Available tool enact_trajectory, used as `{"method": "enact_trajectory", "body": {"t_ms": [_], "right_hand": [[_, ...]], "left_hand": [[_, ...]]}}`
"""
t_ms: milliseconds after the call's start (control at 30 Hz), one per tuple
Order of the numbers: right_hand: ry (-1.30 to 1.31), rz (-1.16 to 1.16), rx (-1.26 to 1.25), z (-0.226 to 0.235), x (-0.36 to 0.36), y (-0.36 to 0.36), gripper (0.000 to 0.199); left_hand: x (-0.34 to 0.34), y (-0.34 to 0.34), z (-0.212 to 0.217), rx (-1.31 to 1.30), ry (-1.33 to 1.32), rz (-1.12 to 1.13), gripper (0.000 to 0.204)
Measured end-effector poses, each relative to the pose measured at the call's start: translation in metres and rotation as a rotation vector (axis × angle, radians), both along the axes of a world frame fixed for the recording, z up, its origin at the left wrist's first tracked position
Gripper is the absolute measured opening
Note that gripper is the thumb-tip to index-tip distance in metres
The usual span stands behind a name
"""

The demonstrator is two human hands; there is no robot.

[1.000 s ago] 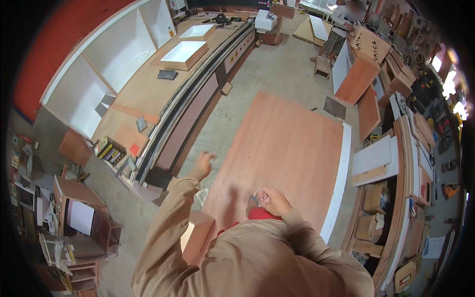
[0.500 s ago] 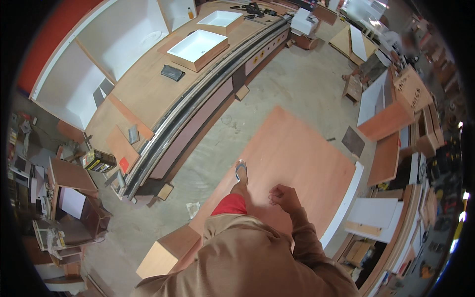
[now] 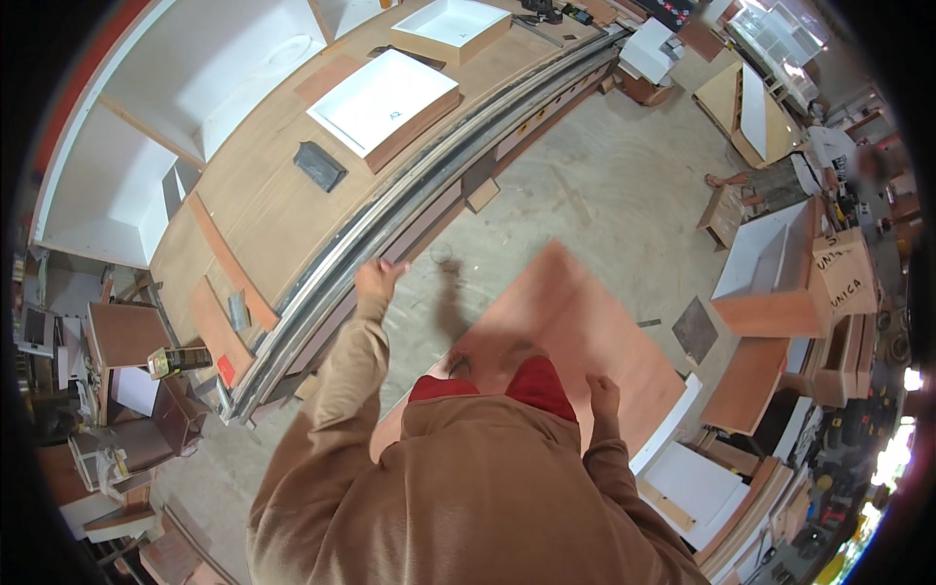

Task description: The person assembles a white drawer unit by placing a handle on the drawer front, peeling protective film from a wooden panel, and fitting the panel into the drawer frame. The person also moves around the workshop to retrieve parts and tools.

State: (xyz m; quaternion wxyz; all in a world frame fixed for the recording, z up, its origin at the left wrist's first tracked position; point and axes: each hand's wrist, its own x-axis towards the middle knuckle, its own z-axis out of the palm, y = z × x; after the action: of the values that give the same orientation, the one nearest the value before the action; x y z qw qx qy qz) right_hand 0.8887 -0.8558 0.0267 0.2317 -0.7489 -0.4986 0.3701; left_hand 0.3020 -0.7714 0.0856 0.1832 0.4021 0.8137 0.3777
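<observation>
My left hand (image 3: 378,281) is raised beside the near edge of the long workbench (image 3: 263,195), with its thumb side out and nothing in it. On the other side my right hand (image 3: 604,395) hangs over a large reddish-brown wood panel (image 3: 609,322) lying on the floor. Its fingers are curled in and no object shows in them. On the bench sit two shallow drawer boxes with white insides, a nearer one (image 3: 390,102) and a farther one (image 3: 450,24). A dark folded pouch (image 3: 320,166) lies close to the nearer box.
White open cabinet carcasses (image 3: 146,127) stand along the bench's far side. Wood strips (image 3: 234,263) and a tin (image 3: 178,362) are at its left end. To the right are a box-like cabinet (image 3: 765,268) and stacked boards (image 3: 751,385). Another person (image 3: 780,185) is at the far right.
My left arm has come into view and reaches up beside the bench. My right hand has shifted slightly right and lower. The bench looks closer as my body has moved forward.
</observation>
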Motion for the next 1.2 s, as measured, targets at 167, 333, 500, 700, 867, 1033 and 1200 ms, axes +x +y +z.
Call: {"method": "enact_trajectory", "body": {"t_ms": [167, 333, 500, 700, 867, 1033, 1200], "right_hand": [[0.16, -0.227, -0.738, -0.087, 0.059, 0.037, 0.032], [0.273, 0.049, -0.672, -0.09, 0.061, 0.133, 0.03], [0.388, -0.058, -0.619, -0.064, 0.087, 0.305, 0.028], [0.338, -0.136, -0.47, -0.038, 0.162, 0.529, 0.021], [0.226, -0.305, -0.351, -0.027, 0.184, 0.633, 0.02], [0.19, -0.326, -0.482, -0.107, 0.136, 0.685, 0.01], [-0.031, 0.583, -0.232, -0.184, 0.105, 0.723, 0.029]], "left_hand": [[0.006, 0.141, 0.034, 0.043, 0.137, -0.008, 0.049], [0.091, 0.184, -0.012, -0.254, -0.05, 0.126, 0.062], [0.144, 0.303, 0.028, -0.336, 0.024, -0.013, 0.057], [0.04, 0.47, 0.001, 0.056, 0.3, 0.12, 0.041], [-0.034, 0.577, -0.025, -0.201, 0.419, 0.187, 0.056], [-0.07, 0.637, -0.069, -0.318, 0.292, 0.15, 0.056], [-0.071, 0.639, -0.106, 0.003, 0.204, 0.317, 0.039]]}}
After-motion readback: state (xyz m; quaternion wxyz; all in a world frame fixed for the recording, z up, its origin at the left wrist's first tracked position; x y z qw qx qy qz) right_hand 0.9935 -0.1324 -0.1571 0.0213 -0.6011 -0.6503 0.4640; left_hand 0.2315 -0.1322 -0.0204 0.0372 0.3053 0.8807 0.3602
